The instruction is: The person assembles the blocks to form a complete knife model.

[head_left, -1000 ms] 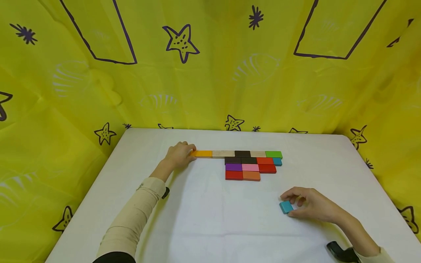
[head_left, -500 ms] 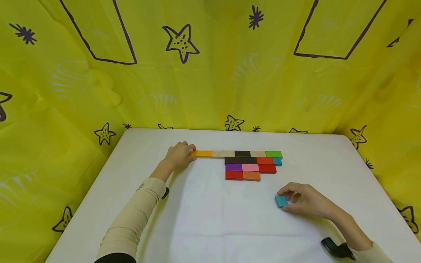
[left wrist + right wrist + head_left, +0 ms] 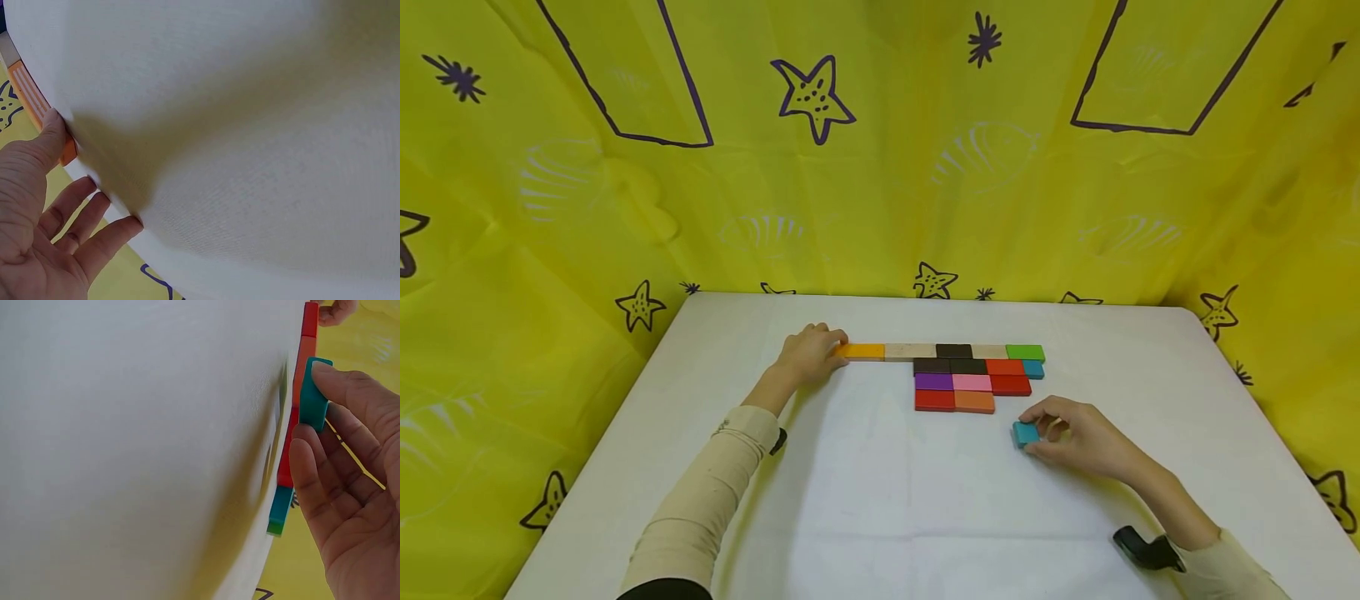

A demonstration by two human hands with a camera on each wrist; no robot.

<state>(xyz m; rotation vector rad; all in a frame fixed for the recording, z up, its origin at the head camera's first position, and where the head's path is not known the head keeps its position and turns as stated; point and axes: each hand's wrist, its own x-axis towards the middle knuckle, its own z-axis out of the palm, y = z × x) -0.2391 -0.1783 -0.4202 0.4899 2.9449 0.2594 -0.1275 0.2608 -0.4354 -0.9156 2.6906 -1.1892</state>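
Observation:
In the head view, flat coloured blocks lie in rows on a white table. My left hand [image 3: 808,354] rests at the left end of the top row and holds the end of the orange block [image 3: 863,352]. The left wrist view has the thumb [image 3: 53,128] on that block's side, with the other fingertips on the table; the index finger is hidden. My right hand [image 3: 1090,437] pinches a small teal block [image 3: 1026,434] between thumb and fingers, apart from the rows. Closest to it are a red block [image 3: 1011,385] and a coral-orange block [image 3: 974,402].
The top row continues with pale wood blocks [image 3: 910,351], a black block [image 3: 953,351] and a green block [image 3: 1026,352]. Beneath are a purple block [image 3: 933,381], a pink block [image 3: 972,382] and a small blue block [image 3: 1033,369]. A yellow patterned cloth [image 3: 880,192] surrounds the table [image 3: 880,500].
My right hand has moved forward and to the left with the teal block, closer to the rows. The left hand and the laid blocks have stayed in place.

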